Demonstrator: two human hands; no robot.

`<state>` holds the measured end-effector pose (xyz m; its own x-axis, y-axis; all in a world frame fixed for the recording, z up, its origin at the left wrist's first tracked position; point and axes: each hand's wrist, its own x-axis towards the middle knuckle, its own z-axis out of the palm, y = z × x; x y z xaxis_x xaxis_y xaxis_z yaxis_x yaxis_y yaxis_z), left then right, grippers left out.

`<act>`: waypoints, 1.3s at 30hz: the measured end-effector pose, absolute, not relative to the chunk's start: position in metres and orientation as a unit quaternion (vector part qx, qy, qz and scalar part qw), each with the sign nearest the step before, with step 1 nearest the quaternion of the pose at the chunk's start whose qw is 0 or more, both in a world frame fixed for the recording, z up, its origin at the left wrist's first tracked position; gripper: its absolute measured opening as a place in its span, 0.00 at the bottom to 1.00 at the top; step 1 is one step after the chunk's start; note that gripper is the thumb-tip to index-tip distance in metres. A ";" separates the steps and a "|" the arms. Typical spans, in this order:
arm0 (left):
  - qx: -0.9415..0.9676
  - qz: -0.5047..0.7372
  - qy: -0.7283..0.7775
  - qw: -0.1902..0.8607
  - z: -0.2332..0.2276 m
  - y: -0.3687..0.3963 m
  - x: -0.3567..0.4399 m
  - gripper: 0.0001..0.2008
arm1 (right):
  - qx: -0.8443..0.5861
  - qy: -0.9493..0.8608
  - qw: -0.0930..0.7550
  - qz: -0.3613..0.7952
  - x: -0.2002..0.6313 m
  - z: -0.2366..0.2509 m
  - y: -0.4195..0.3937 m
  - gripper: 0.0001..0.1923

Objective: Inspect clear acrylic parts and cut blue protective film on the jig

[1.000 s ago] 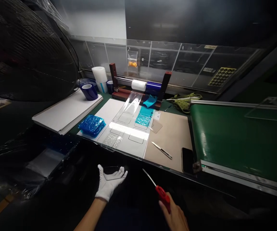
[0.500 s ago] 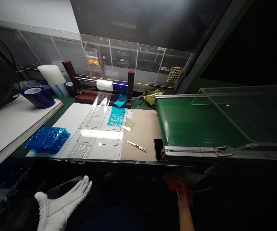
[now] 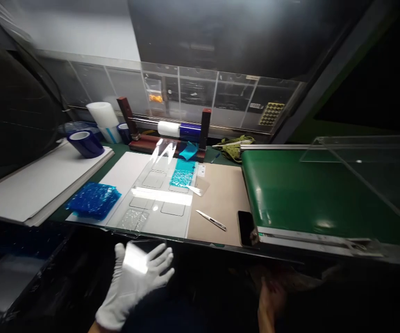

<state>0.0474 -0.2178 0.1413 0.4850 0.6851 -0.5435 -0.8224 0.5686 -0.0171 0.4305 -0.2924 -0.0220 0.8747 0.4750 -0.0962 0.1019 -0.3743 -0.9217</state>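
In a white glove, my left hand (image 3: 135, 282) holds a clear rectangular panel (image 3: 135, 259) across its palm, fingers spread and light glaring off the panel. It is just below the table's front edge, close to a clear piece with wrinkled film (image 3: 134, 220). My bare right hand (image 3: 269, 296) is low under the table edge, dark and blurred, beside what looks like a crumpled clear bag (image 3: 300, 280). Its fingers cannot be made out, nor whether anything is in them. A clear sheet with outlined rectangles (image 3: 174, 209) lies on white paper, with a textured blue film piece (image 3: 182, 173) on it.
A craft knife (image 3: 211, 220) and a phone (image 3: 245, 227) lie near the front edge. To the right is a green conveyor belt (image 3: 297, 189). Blue film pieces (image 3: 94, 200) are stacked at left, beside white boards (image 3: 29, 185). Behind stands a roll holder (image 3: 205, 129).
My left hand has risen towards the table edge and turned, so the panel now catches the light. The red tool at my right hand no longer shows clearly. The view has shifted left.
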 end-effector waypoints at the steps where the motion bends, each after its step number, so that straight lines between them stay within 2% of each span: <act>1: -0.122 0.425 0.238 0.865 0.144 -0.215 0.049 0.55 | -0.804 -0.199 0.527 0.190 0.409 -0.009 -0.287 0.31; 3: -0.080 0.388 0.212 0.893 0.147 -0.209 0.052 0.57 | -0.761 -0.323 0.501 0.257 0.363 0.029 -0.270 0.32; 6: -0.018 0.344 0.176 0.922 0.145 -0.201 0.052 0.58 | -0.652 -0.591 0.385 0.279 0.299 0.099 -0.241 0.35; 9: 0.025 0.308 0.150 0.939 0.143 -0.193 0.047 0.59 | -0.518 -0.766 0.292 0.245 0.249 0.150 -0.216 0.47; 11: 0.047 0.297 0.132 0.945 0.144 -0.187 0.042 0.60 | -0.466 -0.819 0.245 0.228 0.225 0.163 -0.202 0.55; 14: 0.057 0.300 0.110 0.946 0.143 -0.178 0.030 0.56 | -0.439 -0.850 0.199 0.212 0.199 0.161 -0.188 0.63; 17: 0.044 0.315 0.092 0.944 0.141 -0.168 0.016 0.50 | -0.431 -0.862 0.178 0.201 0.180 0.153 -0.178 0.65; 22: 0.051 0.328 0.085 0.940 0.135 -0.149 -0.007 0.44 | -0.434 -0.867 0.166 0.182 0.153 0.149 -0.158 0.63; 31: 0.010 0.379 0.094 0.921 0.120 -0.122 -0.048 0.41 | -0.408 -0.879 0.150 0.194 0.108 0.137 -0.116 0.61; 36: -0.071 0.407 0.118 0.903 0.106 -0.120 -0.077 0.36 | -0.472 -0.862 0.155 0.100 0.079 0.112 -0.062 0.54; 39: -0.120 0.407 0.143 0.894 0.095 -0.128 -0.094 0.37 | -0.515 -0.847 0.125 0.039 0.060 0.089 -0.026 0.51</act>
<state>-0.0943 -0.1278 0.0948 0.6274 0.6941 -0.3530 -0.7626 0.6393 -0.0983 0.0602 -0.0256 0.0889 -0.4391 0.8820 0.1712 0.8627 0.4671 -0.1940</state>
